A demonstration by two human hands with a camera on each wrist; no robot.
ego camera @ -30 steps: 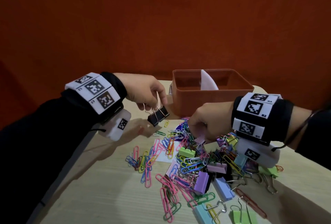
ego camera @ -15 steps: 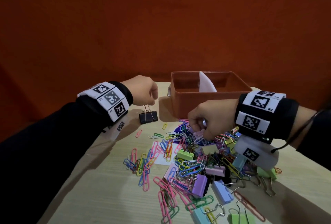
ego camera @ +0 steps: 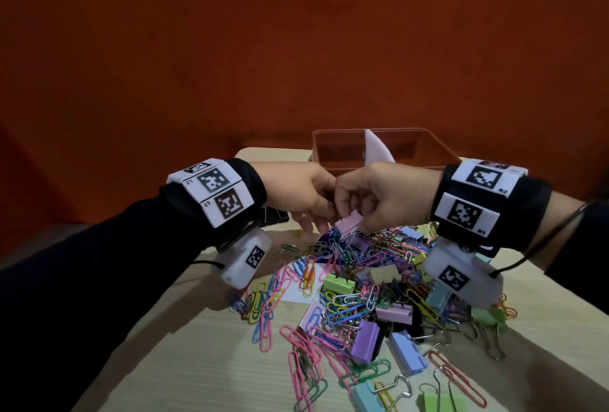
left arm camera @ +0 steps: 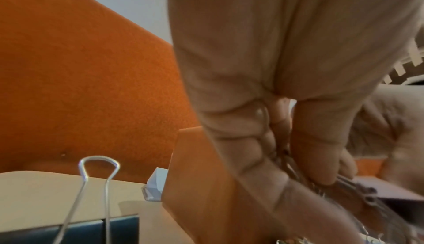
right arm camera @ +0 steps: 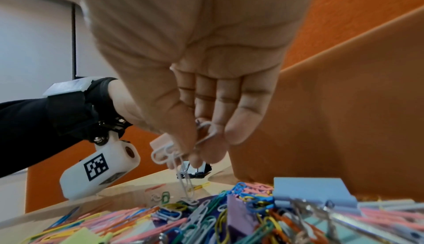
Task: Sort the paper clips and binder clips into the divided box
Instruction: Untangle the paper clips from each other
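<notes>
While a black metal binder clip sits on the pale wooden table at the left of centre in the head view, half hidden behind the left wrist, its wire handle stands up at the lower left of the left wrist view. Just to its right, the left hand reaches toward the middle of the frame with its fingers curled down; the blurred left wrist view shows them closing on thin wire, though which piece I cannot tell. Touching it at frame centre, the right hand pinches the wire handles of a small pink binder clip, held above the heap. From that clip white wire paper clips dangle in a short chain down to the heap, seen in the right wrist view. Behind both hands, at upper centre, stands the clear plastic divided box with a white divider; nothing can be made out inside it. Across the lower centre and right lies the mixed heap of coloured paper clips and pastel binder clips.
</notes>
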